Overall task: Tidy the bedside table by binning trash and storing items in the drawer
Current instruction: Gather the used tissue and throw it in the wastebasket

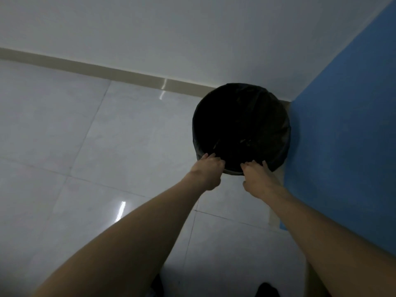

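Note:
A round black bin (276, 116) lined with a dark bag stands on the floor in the corner, seen from above. Its inside is too dark to make out any contents. My left hand (209, 170) is at the bin's near rim, its fingers curled over the edge of the liner. My right hand (256, 176) is beside it on the same near rim, fingers also curled onto the liner. No bedside table or drawer is in view.
Glossy white floor tiles (96, 146) spread to the left and toward me. A white wall (171, 39) with a beige skirting runs behind the bin. A blue wall (347, 136) closes in on the right, touching the bin.

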Action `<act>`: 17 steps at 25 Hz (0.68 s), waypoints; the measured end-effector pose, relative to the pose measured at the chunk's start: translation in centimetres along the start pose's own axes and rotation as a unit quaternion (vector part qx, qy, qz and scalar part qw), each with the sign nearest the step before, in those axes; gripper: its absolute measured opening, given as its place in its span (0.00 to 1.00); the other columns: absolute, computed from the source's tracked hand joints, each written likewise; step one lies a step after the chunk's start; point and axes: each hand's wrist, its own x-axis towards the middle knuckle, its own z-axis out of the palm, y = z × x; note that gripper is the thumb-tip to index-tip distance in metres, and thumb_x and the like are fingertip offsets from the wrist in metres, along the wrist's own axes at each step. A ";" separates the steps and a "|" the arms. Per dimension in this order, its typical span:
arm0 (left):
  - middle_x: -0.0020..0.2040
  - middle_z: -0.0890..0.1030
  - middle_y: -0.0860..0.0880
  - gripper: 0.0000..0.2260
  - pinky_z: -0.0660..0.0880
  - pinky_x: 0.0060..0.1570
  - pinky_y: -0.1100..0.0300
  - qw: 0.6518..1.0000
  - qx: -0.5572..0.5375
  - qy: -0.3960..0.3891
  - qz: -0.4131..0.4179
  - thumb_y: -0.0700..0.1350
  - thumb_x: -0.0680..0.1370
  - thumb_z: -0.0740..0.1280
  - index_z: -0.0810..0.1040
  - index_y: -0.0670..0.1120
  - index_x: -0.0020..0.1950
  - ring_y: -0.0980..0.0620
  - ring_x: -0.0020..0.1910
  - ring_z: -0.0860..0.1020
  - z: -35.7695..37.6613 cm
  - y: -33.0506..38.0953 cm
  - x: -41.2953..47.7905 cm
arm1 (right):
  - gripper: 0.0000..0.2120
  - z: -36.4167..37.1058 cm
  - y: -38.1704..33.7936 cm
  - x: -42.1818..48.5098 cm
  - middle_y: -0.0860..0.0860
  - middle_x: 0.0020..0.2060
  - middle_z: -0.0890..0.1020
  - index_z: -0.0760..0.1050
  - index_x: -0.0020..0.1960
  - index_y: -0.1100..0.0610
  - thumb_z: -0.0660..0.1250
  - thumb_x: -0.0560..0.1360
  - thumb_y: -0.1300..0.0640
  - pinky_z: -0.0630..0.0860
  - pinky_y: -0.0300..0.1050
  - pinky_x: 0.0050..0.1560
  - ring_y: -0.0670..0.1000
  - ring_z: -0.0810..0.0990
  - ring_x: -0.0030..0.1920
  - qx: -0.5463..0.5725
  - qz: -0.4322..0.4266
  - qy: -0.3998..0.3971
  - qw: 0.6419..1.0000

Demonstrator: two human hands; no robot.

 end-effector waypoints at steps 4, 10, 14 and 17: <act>0.62 0.77 0.45 0.18 0.52 0.74 0.55 0.997 0.042 0.059 0.006 0.36 0.76 0.59 0.72 0.43 0.66 0.47 0.67 0.70 1.9 0.1 2.1 | 0.20 1.3 0.2 1.7 0.57 0.58 0.78 0.71 0.64 0.58 0.57 0.74 0.68 0.52 0.53 0.73 0.56 0.74 0.61 -0.028 -0.001 0.047 0.998; 0.59 0.79 0.45 0.16 0.69 0.59 0.57 0.995 0.063 0.079 -0.001 0.34 0.77 0.58 0.76 0.43 0.62 0.45 0.60 0.74 2.6 1.7 -0.3 | 0.15 2.2 -0.5 -1.3 0.59 0.50 0.82 0.77 0.53 0.59 0.56 0.74 0.70 0.66 0.43 0.46 0.57 0.79 0.49 0.027 -0.018 0.067 0.997; 0.59 0.79 0.43 0.16 0.71 0.57 0.56 0.997 0.068 0.033 0.000 0.34 0.77 0.58 0.75 0.42 0.62 0.44 0.59 0.76 4.6 2.8 -3.2 | 0.12 4.4 -1.7 -4.7 0.58 0.49 0.82 0.76 0.49 0.58 0.56 0.75 0.68 0.66 0.42 0.46 0.56 0.79 0.47 0.053 -0.018 0.047 0.997; 0.58 0.79 0.42 0.14 0.71 0.56 0.55 0.997 0.082 0.015 0.010 0.35 0.77 0.58 0.75 0.42 0.61 0.43 0.58 0.76 6.9 3.9 -6.3 | 0.11 7.1 -3.0 -8.1 0.58 0.48 0.81 0.76 0.47 0.57 0.56 0.75 0.67 0.64 0.41 0.45 0.55 0.78 0.45 0.066 -0.022 0.050 0.996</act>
